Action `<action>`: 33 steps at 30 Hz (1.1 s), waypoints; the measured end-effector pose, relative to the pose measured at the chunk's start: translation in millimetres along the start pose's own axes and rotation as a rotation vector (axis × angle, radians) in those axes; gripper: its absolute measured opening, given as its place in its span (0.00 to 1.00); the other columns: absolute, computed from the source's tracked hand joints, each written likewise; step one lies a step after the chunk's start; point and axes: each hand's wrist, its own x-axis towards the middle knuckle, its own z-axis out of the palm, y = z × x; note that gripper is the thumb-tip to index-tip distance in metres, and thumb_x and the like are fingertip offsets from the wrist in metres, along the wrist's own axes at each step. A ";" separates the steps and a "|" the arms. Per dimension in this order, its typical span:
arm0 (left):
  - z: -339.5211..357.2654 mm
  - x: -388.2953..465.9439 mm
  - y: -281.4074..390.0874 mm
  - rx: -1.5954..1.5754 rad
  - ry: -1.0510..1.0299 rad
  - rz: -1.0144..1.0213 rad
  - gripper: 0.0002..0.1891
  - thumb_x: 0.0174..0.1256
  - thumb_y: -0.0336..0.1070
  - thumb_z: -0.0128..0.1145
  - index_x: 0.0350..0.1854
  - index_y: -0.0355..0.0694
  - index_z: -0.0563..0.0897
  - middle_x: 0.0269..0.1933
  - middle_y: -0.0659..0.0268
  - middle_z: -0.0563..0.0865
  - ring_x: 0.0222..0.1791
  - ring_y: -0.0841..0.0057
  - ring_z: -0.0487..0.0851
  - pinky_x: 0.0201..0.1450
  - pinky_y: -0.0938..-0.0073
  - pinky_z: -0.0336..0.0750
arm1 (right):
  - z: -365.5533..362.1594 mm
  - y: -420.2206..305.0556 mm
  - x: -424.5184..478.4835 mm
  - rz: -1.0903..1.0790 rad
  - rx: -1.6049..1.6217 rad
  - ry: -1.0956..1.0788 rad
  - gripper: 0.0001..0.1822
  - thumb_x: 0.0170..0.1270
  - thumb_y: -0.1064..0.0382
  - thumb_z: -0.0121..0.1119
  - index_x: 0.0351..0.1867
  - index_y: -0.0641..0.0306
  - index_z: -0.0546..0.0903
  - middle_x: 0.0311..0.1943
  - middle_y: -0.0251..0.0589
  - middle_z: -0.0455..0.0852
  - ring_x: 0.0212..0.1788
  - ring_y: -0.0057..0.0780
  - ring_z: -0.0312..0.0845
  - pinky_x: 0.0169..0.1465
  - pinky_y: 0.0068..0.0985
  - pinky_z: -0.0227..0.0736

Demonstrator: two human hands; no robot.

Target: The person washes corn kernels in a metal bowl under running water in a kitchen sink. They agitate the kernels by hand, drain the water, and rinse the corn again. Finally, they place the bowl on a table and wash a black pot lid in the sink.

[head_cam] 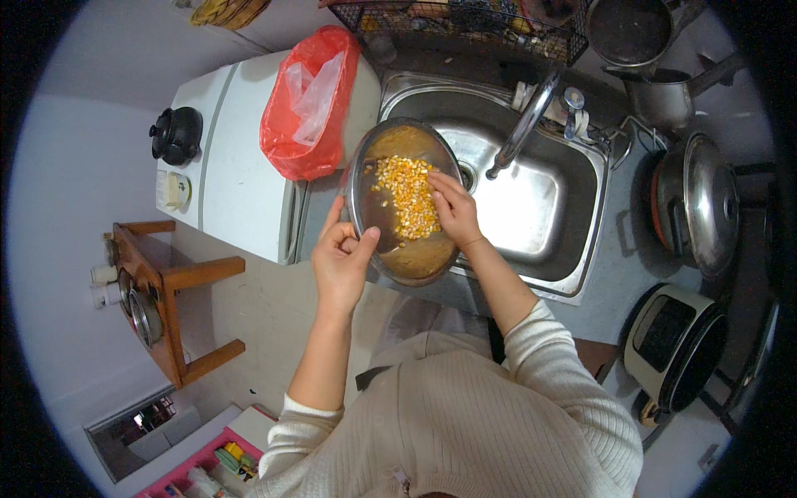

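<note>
A metal bowl (408,264) is tilted over the left end of a stainless steel sink (529,205). Loose yellow and white corn kernels (408,193) lie in a heap inside it, with a few scattered near the wall. My left hand (342,255) grips the bowl's rim at the lower left, thumb over the edge. Inside the bowl on the right, my right hand (456,211) touches the kernels with its fingers slightly bent; whether any kernels are held under them cannot be told. The curved metal faucet (523,124) reaches over the sink, right of the bowl.
A red plastic bag (274,137) lines a bin beside a white fridge (243,149) at the left. Right of the sink stand a large lidded pot (710,205) and a cooker (669,342). A wire basket (473,25) is behind the sink. A wooden stool (168,292) stands lower left.
</note>
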 end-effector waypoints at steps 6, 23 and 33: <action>3.0 -2.2 -4.4 0.005 0.008 0.053 0.08 0.52 0.28 0.60 0.19 0.35 0.76 0.57 0.48 0.62 0.44 0.85 0.73 0.44 0.83 0.65 | -0.4 7.4 5.8 -0.022 -0.301 -0.102 0.24 0.59 0.63 0.50 0.57 0.70 0.65 0.62 0.51 0.59 0.66 0.45 0.48 0.66 0.37 0.44; 32.6 -27.3 65.1 0.466 -0.038 0.316 0.08 0.46 0.25 0.62 0.22 0.33 0.74 0.60 0.45 0.67 0.22 0.86 0.75 0.26 0.85 0.71 | 53.7 -20.1 19.8 0.067 -0.270 -0.085 0.46 0.49 0.59 0.61 0.65 0.70 0.46 0.67 0.57 0.37 0.69 0.48 0.29 0.68 0.42 0.33; 35.2 -29.8 71.7 0.548 -0.064 0.342 0.08 0.47 0.26 0.62 0.24 0.33 0.74 0.61 0.45 0.66 0.24 0.84 0.78 0.24 0.84 0.72 | 65.3 -15.8 15.9 0.097 -0.420 -0.168 0.45 0.48 0.60 0.58 0.64 0.73 0.47 0.66 0.58 0.38 0.69 0.52 0.31 0.67 0.45 0.35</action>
